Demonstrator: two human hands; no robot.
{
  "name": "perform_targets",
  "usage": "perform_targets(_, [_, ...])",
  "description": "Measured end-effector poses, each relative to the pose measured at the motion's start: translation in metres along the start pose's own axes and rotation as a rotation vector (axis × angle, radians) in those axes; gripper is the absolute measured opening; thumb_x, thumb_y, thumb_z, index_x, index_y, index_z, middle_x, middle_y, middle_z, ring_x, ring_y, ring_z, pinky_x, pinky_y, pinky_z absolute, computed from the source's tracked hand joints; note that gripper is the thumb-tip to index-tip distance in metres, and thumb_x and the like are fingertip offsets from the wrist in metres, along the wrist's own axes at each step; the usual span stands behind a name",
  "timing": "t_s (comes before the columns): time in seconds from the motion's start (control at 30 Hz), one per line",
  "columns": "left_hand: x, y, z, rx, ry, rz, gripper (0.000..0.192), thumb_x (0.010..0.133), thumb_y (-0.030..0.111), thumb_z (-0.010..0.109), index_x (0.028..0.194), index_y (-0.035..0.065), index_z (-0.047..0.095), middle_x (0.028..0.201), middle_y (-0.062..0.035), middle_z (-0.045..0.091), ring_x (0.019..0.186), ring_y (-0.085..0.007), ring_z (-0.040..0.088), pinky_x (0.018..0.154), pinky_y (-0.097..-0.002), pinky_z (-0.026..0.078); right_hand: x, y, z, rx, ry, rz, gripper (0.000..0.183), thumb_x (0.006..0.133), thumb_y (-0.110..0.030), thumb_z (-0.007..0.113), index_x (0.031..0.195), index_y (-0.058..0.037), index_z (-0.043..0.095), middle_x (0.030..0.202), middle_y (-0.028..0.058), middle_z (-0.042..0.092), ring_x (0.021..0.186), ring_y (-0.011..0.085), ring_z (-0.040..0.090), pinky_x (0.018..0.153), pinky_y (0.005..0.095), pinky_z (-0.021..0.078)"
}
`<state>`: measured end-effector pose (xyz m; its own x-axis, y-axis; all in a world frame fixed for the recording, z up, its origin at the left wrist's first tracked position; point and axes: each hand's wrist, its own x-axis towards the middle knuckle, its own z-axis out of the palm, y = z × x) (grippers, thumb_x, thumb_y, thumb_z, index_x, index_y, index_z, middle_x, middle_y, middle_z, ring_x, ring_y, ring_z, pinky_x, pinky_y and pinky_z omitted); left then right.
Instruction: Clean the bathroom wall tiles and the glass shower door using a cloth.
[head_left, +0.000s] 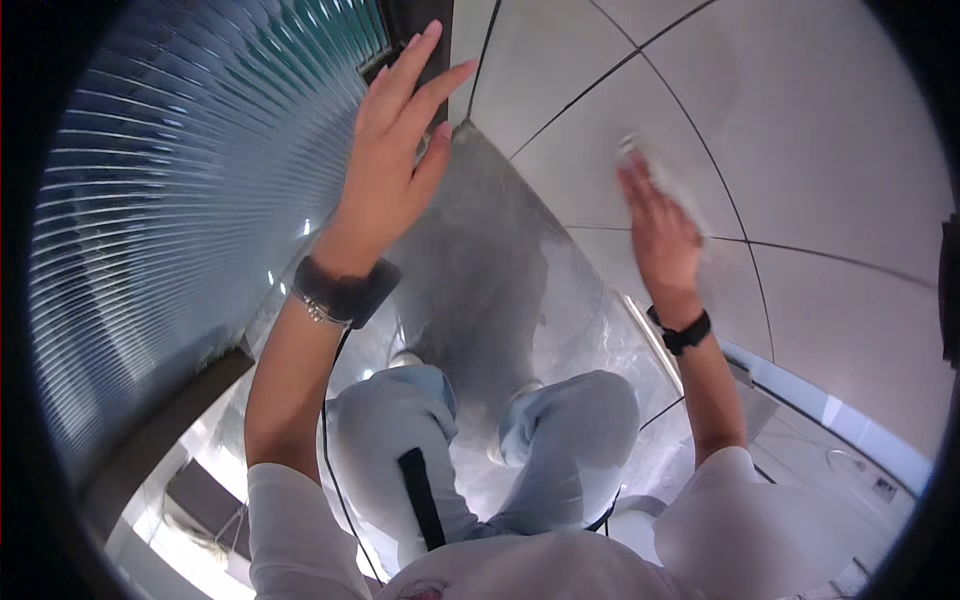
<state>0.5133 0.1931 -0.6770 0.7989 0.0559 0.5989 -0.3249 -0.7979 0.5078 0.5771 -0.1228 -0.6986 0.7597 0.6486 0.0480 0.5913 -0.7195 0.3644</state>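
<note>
My left hand (394, 142) is raised at the upper left with its fingers apart and holds nothing. It is beside a ribbed glass panel (225, 172) with a dark frame; whether it touches the frame cannot be told. On the right, my right hand (664, 217) lies against a pale tiled wall (810, 150), slightly blurred. Beneath its fingers and palm is a thin whitish cloth or wipe (686, 206), whose edge shows along the far side of the hand. Bands are worn on both wrists.
Below me is a grey, shiny floor (480, 225) that narrows to a corner between glass and wall. My bent knees are over it. A black cable (328, 442) hangs beside my left leg. A dark frame rail (169, 420) runs along the glass panel's lower edge.
</note>
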Motion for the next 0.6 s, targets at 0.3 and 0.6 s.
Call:
perform_targets(0.3, [0.028,0.043,-0.027,0.415,-0.045,0.362,0.063,0.079,0.002,0.054,0.139,0.0177,0.045,0.153,-0.0050,0.029,0.140,-0.0267,0.028,0.112,-0.0499,0.021,-0.079,0.027,-0.071,-0.129,0.130,0.148,0.069,0.081,-0.019,0.059,0.146,-0.0256,0.036,0.149,0.0020,0.037,0.122,0.0149,0.049,0.095,0.0304,0.0424])
perform_targets(0.6, [0.060,0.048,-0.022,0.642,0.132,0.251,0.073,0.078,0.007,0.057,0.146,0.0120,0.032,0.155,-0.0036,0.025,0.142,-0.0213,0.024,0.114,-0.0497,0.018,-0.039,0.050,-0.145,-0.377,0.754,0.426,0.067,0.084,-0.041,0.062,0.145,-0.0326,0.036,0.151,-0.0029,0.035,0.131,0.0180,0.041,0.096,0.0346,0.0360])
